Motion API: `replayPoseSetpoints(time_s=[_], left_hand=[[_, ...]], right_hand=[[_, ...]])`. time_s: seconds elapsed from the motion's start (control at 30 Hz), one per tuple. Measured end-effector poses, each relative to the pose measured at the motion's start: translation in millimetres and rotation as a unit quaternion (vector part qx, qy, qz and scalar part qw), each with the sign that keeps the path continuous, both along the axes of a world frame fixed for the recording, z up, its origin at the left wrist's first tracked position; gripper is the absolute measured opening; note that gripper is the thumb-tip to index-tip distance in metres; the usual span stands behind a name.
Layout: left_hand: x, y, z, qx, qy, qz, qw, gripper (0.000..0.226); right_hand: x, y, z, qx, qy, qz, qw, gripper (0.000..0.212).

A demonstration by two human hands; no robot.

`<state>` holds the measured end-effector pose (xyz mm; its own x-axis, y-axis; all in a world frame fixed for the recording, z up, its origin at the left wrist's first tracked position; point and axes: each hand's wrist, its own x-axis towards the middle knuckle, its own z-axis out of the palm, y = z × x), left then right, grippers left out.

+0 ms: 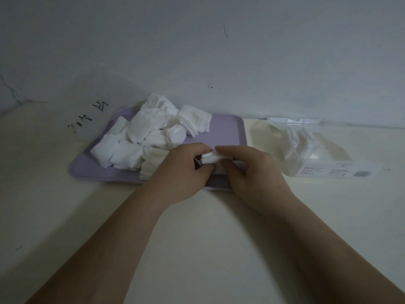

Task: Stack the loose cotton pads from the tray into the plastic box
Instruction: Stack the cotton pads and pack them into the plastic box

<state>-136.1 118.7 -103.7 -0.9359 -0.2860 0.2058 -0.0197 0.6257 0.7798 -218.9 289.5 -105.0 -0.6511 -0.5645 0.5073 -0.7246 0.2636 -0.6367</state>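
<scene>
On the far left of the cream tabletop [65, 194], black handwritten marks [87, 116] are sitting just beside the tray and playing no part in the work. Next to them, the lilac rectangular plastic tray [228, 132] is lying against the pale wall. A loose heap of white square cotton pads [140, 130] is filling its left and far parts. The pads are overlapping and tilting every way, which is likely why they are being gathered by hand first.

Over the tray's near right part, the left hand [182, 170] is curling its fingers around a small white stack of pads [208, 159], pinching it from the left. The right hand [252, 170] is meeting it from the other side, its fingers bent and pinching the same stack. The two hands seem to be squaring the edges so the pads will go in as one neat block. They are working over the end of the tray nearest the box, probably to keep the carry short.

To the right, near the tray but apart from it, the clear plastic box [324, 156] is standing with its lid [295, 121] tipped back toward the wall, leaving the mouth open for loading. Some white pads [295, 139] are lying inside it, so the task appears partly done, with most pads waiting on the tray.
</scene>
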Motion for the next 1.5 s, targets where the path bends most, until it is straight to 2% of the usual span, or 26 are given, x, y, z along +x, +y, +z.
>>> replayPoseSetpoints(time_s=[0.13,0.27,0.33,0.4,0.47,0.5,0.6,0.67,0.73,0.77,0.87,1.0,1.07,1.2,1.27,1.33,1.4,1.5], left_hand=[[1.9,2.8,11.3,0.130,0.014,0.010,0.991,0.012],[2.2,5.4,15.2,0.183,0.015,0.008,0.983,0.011],[2.7,6.9,17.5,0.223,0.023,0.006,0.975,0.010],[3.0,8.3,19.6,0.266,0.022,0.007,0.964,0.012],[2.7,8.5,21.0,0.271,0.033,0.007,0.962,0.016],[2.8,8.0,20.8,0.243,0.047,0.010,0.969,0.023],[5.0,5.7,20.3,0.040,0.073,0.017,0.996,0.065],[5.7,9.1,25.2,-0.077,0.055,0.004,0.995,0.085],[2.9,15.4,32.6,-0.145,0.036,0.011,0.989,0.085],[1.2,16.8,34.4,-0.165,0.034,0.021,0.985,0.078],[1.3,21.7,43.3,-0.176,0.009,0.039,0.984,0.040],[1.2,29.9,56.3,-0.199,0.014,0.063,0.978,0.027],[-3.1,38.3,62.8,-0.175,0.024,0.055,0.983,0.031],[-22.0,60.3,75.5,-0.138,0.010,0.037,0.990,0.075],[-35.3,76.2,77.8,-0.126,0.002,0.019,0.992,0.085],[-49.1,92.5,74.9,-0.095,0.013,-0.001,0.995,0.081],[-63.5,106.4,69.3,-0.104,0.018,-0.010,0.994,0.069],[-85.8,123.8,63.6,-0.124,-0.002,-0.018,0.992,0.061]], right_hand=[[-6.0,3.0,6.1,-0.092,-0.195,-0.024,0.976,0.036],[-7.3,1.9,12.9,-0.200,-0.360,0.014,0.911,0.037],[-7.1,4.2,17.4,-0.206,-0.425,0.050,0.880,0.031],[-6.5,6.7,20.1,-0.172,-0.457,0.093,0.868,0.029],[-5.0,7.0,22.2,-0.161,-0.455,0.101,0.870,0.025],[-5.0,7.4,23.4,-0.169,-0.452,0.090,0.871,0.021],[-5.4,8.6,27.8,-0.186,-0.446,0.060,0.873,0.017],[-3.6,9.5,29.5,-0.179,-0.448,0.061,0.874,0.018],[-1.1,9.9,31.1,-0.165,-0.445,0.061,0.878,0.020],[0.0,9.7,31.6,-0.160,-0.441,0.059,0.881,0.021],[2.3,10.9,34.3,-0.155,-0.439,0.062,0.883,0.024],[4.7,12.8,44.8,-0.148,-0.436,0.076,0.884,0.021],[5.5,15.2,52.8,-0.150,-0.412,0.050,0.897,0.015],[-3.2,32.0,75.8,-0.174,-0.356,-0.035,0.918,0.011],[-15.9,52.0,88.1,-0.183,-0.310,-0.088,0.929,0.012],[-31.2,76.1,98.0,-0.166,-0.247,-0.144,0.944,0.017],[-47.6,101.5,103.4,-0.131,-0.181,-0.201,0.954,0.018],[-71.3,136.2,103.5,-0.019,-0.124,-0.248,0.961,0.030]])
